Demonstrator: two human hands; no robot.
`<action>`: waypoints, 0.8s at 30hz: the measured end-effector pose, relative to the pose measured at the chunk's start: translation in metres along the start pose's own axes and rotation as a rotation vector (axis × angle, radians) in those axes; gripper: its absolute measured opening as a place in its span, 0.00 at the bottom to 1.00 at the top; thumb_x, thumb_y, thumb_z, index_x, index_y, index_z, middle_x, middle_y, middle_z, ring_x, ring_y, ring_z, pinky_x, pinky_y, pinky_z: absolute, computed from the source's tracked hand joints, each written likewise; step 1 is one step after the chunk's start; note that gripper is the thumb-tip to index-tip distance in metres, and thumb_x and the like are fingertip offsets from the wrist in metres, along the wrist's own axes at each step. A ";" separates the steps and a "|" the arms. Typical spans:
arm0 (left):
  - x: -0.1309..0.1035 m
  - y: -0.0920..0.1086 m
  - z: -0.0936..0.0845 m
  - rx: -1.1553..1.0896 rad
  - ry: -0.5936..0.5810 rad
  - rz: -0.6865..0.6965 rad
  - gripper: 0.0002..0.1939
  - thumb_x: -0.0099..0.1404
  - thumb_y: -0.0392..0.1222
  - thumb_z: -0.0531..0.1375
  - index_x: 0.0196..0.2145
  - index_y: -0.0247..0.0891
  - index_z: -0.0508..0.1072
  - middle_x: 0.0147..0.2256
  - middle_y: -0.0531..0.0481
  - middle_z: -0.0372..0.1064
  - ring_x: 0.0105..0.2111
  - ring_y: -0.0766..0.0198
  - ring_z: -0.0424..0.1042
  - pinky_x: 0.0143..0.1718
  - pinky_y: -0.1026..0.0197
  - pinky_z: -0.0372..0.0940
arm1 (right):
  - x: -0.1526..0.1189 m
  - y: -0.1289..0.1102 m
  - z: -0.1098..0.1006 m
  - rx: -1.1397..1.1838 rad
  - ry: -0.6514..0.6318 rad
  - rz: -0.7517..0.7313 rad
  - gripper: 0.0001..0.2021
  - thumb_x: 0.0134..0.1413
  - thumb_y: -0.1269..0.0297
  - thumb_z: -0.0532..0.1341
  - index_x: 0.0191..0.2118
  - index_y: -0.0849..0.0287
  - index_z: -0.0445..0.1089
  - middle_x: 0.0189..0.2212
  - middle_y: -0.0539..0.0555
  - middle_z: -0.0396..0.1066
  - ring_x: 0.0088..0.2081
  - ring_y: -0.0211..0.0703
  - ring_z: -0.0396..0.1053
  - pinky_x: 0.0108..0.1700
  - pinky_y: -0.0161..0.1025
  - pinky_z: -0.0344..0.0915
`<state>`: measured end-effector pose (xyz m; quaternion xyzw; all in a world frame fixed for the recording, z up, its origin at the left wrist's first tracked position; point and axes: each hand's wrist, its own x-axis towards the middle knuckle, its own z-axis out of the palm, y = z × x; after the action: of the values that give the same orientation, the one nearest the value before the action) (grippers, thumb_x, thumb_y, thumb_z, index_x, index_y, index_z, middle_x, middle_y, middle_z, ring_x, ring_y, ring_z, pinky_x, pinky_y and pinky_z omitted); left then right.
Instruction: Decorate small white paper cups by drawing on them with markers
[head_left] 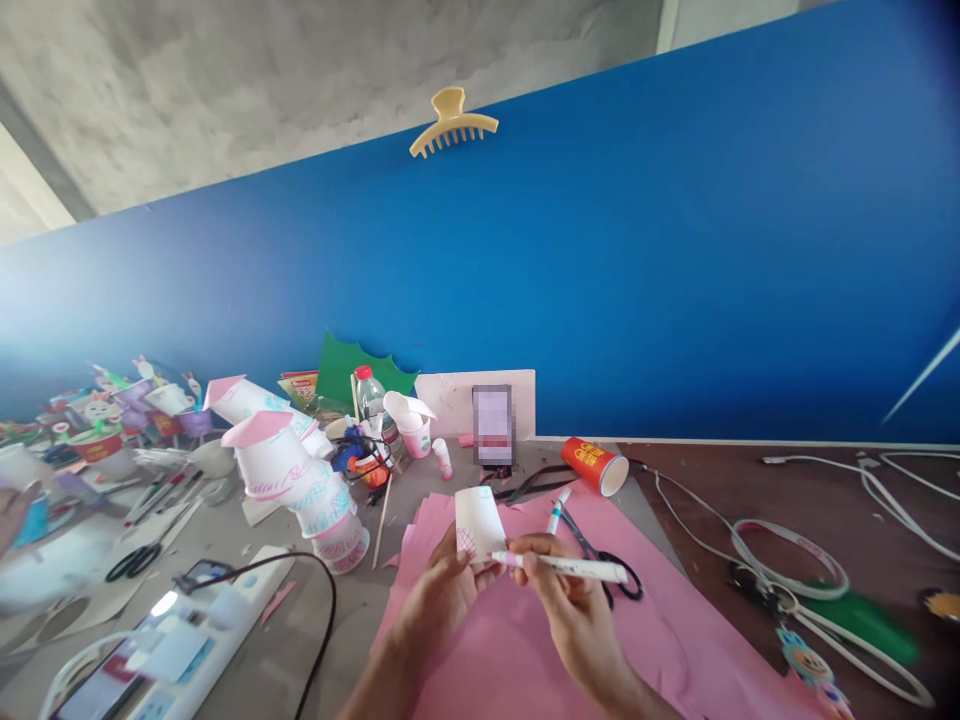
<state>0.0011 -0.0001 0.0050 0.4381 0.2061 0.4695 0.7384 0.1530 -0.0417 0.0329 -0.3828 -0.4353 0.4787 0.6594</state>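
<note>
My left hand (448, 575) holds a white paper cup (481, 518) tilted above the pink paper. Pink crosshatch lines and a small blue mark show on the cup's side. In my right hand (570, 600) is a white marker pen (581, 567), its pink end pointing left at the cup; I cannot tell whether the tip touches it. Just beyond my right hand lie another marker with a blue-green band (558, 510) and black-handled scissors (626, 577), partly hidden. Pink paper sheets (495, 665) lie under both hands.
Decorated cups stacked as towers (330, 515) stand left, near a power strip (217, 635) with cables. A phone (493, 425) leans at the back beside a red paper cup (592, 465). Coiled white cables (795, 565) lie right. At far left, part of another person's hand (15, 515) shows.
</note>
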 end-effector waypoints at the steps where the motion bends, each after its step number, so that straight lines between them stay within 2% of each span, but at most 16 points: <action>1: -0.001 0.002 0.002 0.022 -0.003 0.002 0.26 0.62 0.49 0.59 0.58 0.45 0.65 0.47 0.43 0.74 0.52 0.46 0.69 0.57 0.41 0.58 | -0.001 0.000 0.000 -0.021 -0.005 -0.002 0.18 0.52 0.46 0.65 0.32 0.58 0.75 0.21 0.50 0.68 0.24 0.39 0.62 0.26 0.35 0.60; 8: -0.002 0.003 -0.001 0.102 0.003 0.025 0.25 0.60 0.52 0.62 0.54 0.46 0.68 0.48 0.45 0.72 0.51 0.46 0.68 0.55 0.42 0.58 | 0.000 0.002 -0.001 -0.049 0.019 0.012 0.18 0.51 0.46 0.66 0.30 0.58 0.75 0.21 0.49 0.66 0.23 0.37 0.58 0.25 0.34 0.58; 17: -0.002 0.007 0.007 0.087 0.001 0.037 0.29 0.59 0.50 0.64 0.57 0.43 0.67 0.50 0.43 0.72 0.53 0.43 0.67 0.52 0.45 0.60 | 0.000 0.000 -0.003 -0.078 0.042 0.016 0.18 0.49 0.46 0.67 0.30 0.57 0.75 0.22 0.51 0.68 0.24 0.39 0.63 0.26 0.34 0.62; 24: -0.002 0.009 0.008 0.079 -0.026 0.034 0.30 0.59 0.49 0.63 0.58 0.42 0.65 0.50 0.44 0.72 0.52 0.46 0.68 0.52 0.46 0.60 | 0.001 0.002 -0.005 -0.096 0.057 0.020 0.17 0.50 0.46 0.66 0.32 0.57 0.75 0.21 0.51 0.68 0.24 0.40 0.63 0.25 0.34 0.63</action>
<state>0.0013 -0.0043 0.0167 0.4762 0.2074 0.4679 0.7151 0.1569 -0.0408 0.0297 -0.4315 -0.4351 0.4527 0.6477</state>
